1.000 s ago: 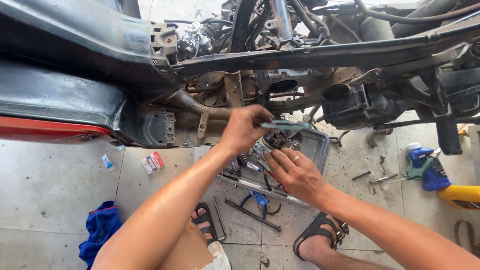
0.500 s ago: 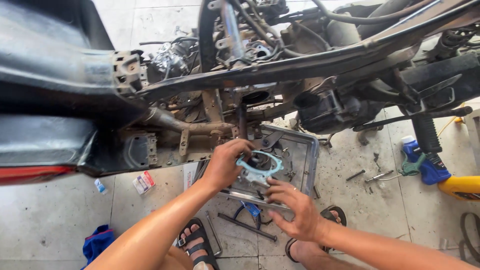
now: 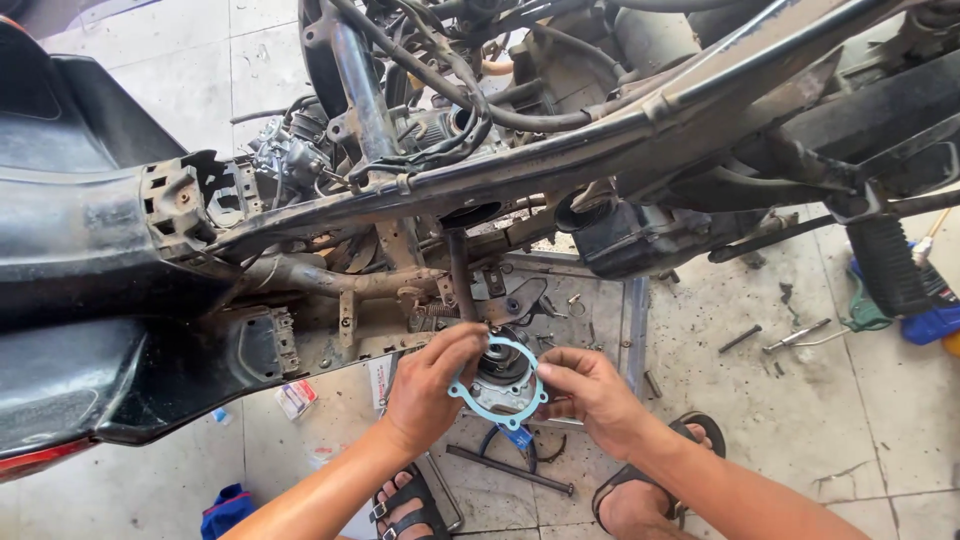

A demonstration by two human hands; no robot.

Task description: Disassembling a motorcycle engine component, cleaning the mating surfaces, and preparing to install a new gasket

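Gasket (image 3: 497, 384), light blue, now lowered from frame height, pinched by left hand (image 3: 428, 385) at 9 o'clock, right hand (image 3: 592, 393) at 3 o'clock, over round metal part (image 3: 503, 372).

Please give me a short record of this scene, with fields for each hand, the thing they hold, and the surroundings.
left hand: grips the left edge of the gasket
right hand: holds the right side of the gasket
gasket: pale blue ring with small lugs, laid over a round metal part
above: stripped motorbike frame
floor: tiled, with loose bolts and tools
feet: in sandals
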